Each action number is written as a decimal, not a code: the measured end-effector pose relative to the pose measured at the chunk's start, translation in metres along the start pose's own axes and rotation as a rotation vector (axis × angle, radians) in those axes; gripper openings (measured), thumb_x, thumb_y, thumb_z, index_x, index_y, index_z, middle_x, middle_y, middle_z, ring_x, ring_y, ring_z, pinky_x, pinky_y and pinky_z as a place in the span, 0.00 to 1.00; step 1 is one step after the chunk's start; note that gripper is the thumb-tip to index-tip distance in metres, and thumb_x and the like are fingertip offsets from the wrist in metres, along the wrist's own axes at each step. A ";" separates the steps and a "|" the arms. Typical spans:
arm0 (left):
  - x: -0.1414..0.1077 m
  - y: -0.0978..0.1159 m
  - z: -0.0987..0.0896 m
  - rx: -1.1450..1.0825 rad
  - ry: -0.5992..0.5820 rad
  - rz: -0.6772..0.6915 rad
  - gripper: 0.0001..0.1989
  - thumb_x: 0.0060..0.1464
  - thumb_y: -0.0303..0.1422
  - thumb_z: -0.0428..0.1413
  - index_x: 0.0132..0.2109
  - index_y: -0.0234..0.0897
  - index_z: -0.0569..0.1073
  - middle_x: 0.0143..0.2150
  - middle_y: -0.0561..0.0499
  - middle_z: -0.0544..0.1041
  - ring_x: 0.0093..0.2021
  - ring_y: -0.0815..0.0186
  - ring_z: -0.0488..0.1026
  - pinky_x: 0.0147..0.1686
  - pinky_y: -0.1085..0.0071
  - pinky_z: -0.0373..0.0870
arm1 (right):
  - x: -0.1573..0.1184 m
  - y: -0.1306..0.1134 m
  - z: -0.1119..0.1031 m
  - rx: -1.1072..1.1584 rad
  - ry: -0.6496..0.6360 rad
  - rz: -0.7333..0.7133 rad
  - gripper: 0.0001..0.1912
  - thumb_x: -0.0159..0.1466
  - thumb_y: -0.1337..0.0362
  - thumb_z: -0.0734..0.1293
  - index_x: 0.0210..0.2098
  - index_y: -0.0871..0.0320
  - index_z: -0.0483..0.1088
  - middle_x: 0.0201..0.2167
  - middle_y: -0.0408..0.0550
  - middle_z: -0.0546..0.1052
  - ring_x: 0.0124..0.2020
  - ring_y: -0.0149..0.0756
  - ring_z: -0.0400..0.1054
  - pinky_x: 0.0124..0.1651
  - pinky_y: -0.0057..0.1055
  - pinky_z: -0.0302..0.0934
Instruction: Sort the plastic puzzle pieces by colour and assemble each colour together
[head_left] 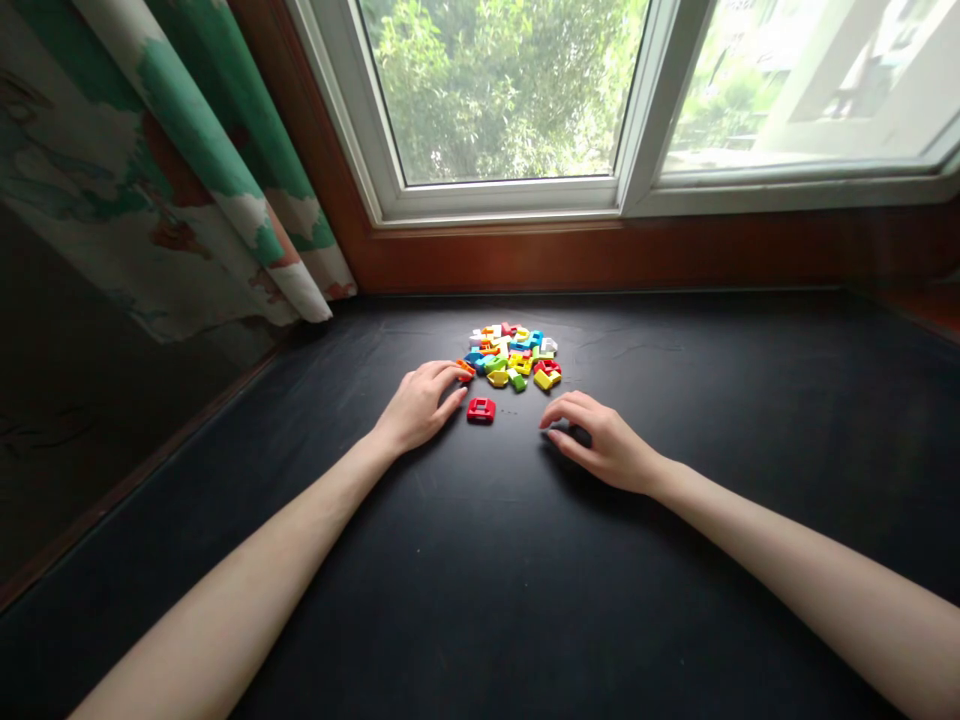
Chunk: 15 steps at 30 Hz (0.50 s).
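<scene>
The worktop [697, 420] runs across the view, with the bricks in its middle. A pile of bricks [514, 358] lies on it, toward the far edge. A single brick [481, 410] lies apart from the pile, just before it. The left hand [417, 407] rests on the worktop to the left of the single brick, its fingertips at the near-left edge of the pile. The right hand [600, 442] rests on the worktop to the right of the single brick, well apart from the pile. Behind the worktop stands a wooden frame [600, 262], with a window [502, 90] above it. A curtain [202, 170] hangs at the left, beside the window.
</scene>
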<state>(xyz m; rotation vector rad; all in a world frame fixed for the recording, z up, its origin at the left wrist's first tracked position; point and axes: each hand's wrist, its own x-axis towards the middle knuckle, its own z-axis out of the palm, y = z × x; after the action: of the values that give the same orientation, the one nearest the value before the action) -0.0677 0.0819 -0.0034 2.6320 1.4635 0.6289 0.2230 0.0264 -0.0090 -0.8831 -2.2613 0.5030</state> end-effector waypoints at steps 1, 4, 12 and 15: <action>0.000 0.000 -0.001 0.002 0.012 -0.006 0.14 0.64 0.36 0.48 0.51 0.39 0.73 0.55 0.44 0.74 0.57 0.54 0.70 0.56 0.55 0.66 | 0.000 0.000 0.000 0.000 0.001 -0.002 0.05 0.67 0.69 0.63 0.41 0.56 0.70 0.41 0.52 0.76 0.45 0.42 0.69 0.46 0.36 0.66; 0.000 0.000 -0.001 0.011 0.044 -0.026 0.11 0.64 0.36 0.49 0.44 0.37 0.73 0.49 0.43 0.76 0.52 0.53 0.71 0.53 0.56 0.67 | 0.000 0.000 0.000 -0.003 0.002 -0.005 0.05 0.66 0.69 0.63 0.41 0.56 0.70 0.41 0.52 0.76 0.45 0.42 0.69 0.45 0.36 0.66; 0.001 -0.005 0.000 -0.013 0.123 -0.077 0.10 0.60 0.39 0.54 0.41 0.36 0.71 0.41 0.44 0.76 0.44 0.54 0.71 0.48 0.57 0.68 | 0.000 0.000 -0.001 -0.011 0.008 -0.020 0.05 0.66 0.69 0.64 0.41 0.55 0.70 0.40 0.51 0.76 0.44 0.41 0.70 0.44 0.35 0.67; 0.000 -0.004 0.000 -0.047 0.100 -0.044 0.16 0.61 0.37 0.54 0.53 0.37 0.70 0.53 0.42 0.74 0.54 0.53 0.70 0.55 0.56 0.66 | 0.000 0.000 -0.001 -0.015 0.004 -0.015 0.05 0.66 0.69 0.64 0.40 0.56 0.70 0.40 0.51 0.76 0.44 0.41 0.70 0.44 0.35 0.67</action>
<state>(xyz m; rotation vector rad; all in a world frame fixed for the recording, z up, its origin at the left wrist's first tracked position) -0.0702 0.0842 -0.0045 2.5606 1.5076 0.7908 0.2234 0.0268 -0.0087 -0.8736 -2.2691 0.4780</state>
